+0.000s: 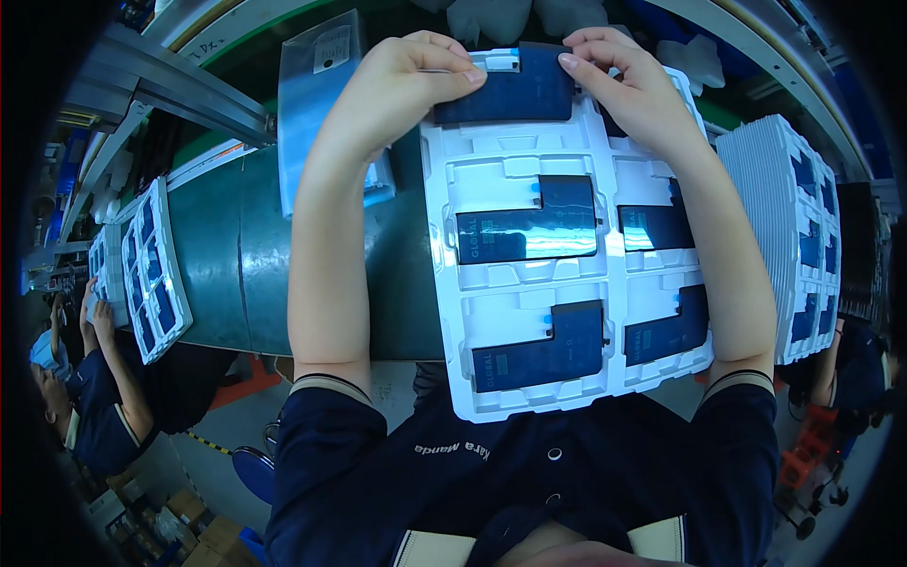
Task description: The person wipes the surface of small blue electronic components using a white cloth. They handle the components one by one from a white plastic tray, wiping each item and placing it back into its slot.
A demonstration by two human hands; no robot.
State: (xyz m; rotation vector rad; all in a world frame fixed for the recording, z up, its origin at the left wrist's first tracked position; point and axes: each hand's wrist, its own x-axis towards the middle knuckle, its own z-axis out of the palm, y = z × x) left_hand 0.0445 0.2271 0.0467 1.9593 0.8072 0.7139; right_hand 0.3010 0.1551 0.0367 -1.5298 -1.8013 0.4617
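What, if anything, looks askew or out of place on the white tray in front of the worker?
Nothing stands out. The dark L-shaped parts lie flat in their pockets of the white tray; only the far-left part is off its seat, held between the left hand and right hand.

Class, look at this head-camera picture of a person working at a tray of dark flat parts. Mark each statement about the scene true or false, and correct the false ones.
1. Both hands hold the same dark flat part at the far end of the white tray. True: the left hand and the right hand grip it from either side.
2. The tray is black. False: it is white.
3. A stack of white trays stands to the person's right. True.
4. The tray's near pockets are all bare. False: dark L-shaped parts lie in them.
5. The person wears gloves. False: both hands are bare.
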